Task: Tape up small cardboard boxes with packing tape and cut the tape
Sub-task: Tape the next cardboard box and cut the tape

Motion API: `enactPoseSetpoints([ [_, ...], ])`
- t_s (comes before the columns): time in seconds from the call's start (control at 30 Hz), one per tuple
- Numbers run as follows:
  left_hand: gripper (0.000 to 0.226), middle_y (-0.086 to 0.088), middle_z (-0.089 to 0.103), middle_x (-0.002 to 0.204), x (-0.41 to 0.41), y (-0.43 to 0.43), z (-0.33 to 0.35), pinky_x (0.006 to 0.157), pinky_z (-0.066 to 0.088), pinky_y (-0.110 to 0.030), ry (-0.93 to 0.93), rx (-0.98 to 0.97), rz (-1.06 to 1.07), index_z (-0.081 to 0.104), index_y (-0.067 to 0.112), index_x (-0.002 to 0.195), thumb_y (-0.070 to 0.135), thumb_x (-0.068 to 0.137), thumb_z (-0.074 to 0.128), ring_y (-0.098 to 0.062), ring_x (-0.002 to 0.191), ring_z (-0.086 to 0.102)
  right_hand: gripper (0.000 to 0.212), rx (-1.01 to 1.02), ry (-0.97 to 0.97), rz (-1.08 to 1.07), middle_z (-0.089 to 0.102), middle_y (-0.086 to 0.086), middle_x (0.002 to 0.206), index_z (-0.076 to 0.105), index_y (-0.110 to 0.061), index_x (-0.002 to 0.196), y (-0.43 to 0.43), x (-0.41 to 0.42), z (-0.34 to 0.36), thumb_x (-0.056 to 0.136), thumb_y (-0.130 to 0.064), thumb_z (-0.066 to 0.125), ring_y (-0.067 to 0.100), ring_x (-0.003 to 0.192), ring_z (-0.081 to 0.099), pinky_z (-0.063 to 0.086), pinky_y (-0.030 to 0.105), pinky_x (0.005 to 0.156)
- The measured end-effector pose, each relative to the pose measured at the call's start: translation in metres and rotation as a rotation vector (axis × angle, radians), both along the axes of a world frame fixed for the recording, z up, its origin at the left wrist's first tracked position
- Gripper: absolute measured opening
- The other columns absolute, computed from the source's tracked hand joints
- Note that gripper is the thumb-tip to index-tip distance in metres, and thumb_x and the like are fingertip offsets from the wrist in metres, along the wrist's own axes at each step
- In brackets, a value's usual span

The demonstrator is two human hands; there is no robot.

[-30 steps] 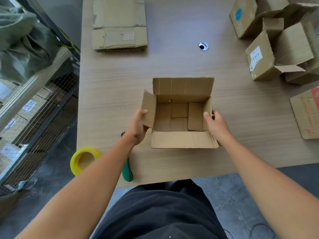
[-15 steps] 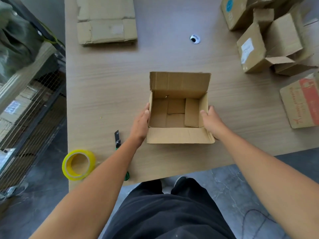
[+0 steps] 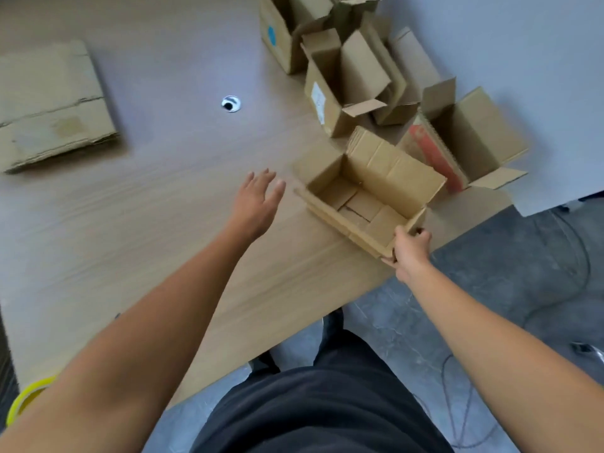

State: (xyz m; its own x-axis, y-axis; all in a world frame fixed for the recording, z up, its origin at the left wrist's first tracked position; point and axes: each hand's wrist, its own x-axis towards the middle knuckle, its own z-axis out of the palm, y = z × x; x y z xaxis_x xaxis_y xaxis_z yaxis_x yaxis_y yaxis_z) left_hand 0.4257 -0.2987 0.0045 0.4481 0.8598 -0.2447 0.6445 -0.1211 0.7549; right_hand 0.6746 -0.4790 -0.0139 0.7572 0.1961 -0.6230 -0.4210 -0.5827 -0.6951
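Nearest, the tape roll sits at the near-left corner of the table, partly hidden behind the left forearm. Right hand grips the near right corner of the open box, fingers curled over the wall; the box stands on the table near its right edge, and the left hand hovers just left of it, fingers straight and spread, touching nothing. Beyond: spare boxes clustered far right, a grommet mid-table, flat cardboard far left.

I see a packing workroom: a counter crowded with open cardboard boxes, flattened cardboard far left, grey floor below.
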Motion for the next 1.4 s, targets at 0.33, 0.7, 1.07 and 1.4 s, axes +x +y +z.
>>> enactPoseSetpoints([
  [0.33,0.058,0.000,0.030,0.164,0.102,0.010,0.013,0.125,0.009,-0.046,0.242,0.136,-0.070,0.043,0.021,0.151,0.055,0.104,0.035,-0.023,0.154,0.013,0.085,-0.086,0.066,0.090,0.023,0.014,0.156,0.016,-0.024,0.153,0.009,0.046,0.008,0.090,-0.051,0.066,0.039,0.134,0.040,0.048,0.055,0.102],
  [0.7,0.057,0.002,0.026,0.165,0.031,0.026,0.026,0.125,-0.006,-0.045,0.473,0.337,0.099,0.041,0.022,0.151,0.053,0.103,0.036,-0.020,0.156,0.004,0.056,0.281,-0.892,1.313,0.036,0.008,0.160,0.044,-0.012,0.150,0.084,0.002,0.083,0.102,-0.041,0.048,0.024,0.154,0.015,0.009,0.046,0.126],
  [1.07,0.063,-0.003,0.020,0.166,-0.218,0.168,0.021,0.125,0.001,-0.049,0.510,0.178,0.542,0.039,0.019,0.151,0.055,0.100,0.043,-0.025,0.155,0.003,0.074,0.135,-0.760,1.777,0.015,0.012,0.167,0.022,-0.016,0.159,0.329,-0.244,0.065,0.101,-0.055,0.043,0.025,0.155,0.007,0.010,0.040,0.126],
  [1.4,0.093,-0.019,0.034,0.154,-0.375,0.320,-0.061,0.118,0.025,-0.044,0.264,-0.036,0.926,0.027,0.003,0.153,0.060,0.089,0.063,-0.035,0.145,0.028,0.074,0.080,-0.485,1.535,0.033,0.015,0.153,0.025,-0.014,0.156,0.515,-0.398,-0.039,0.097,-0.048,0.055,0.032,0.142,0.036,0.030,0.038,0.115],
])
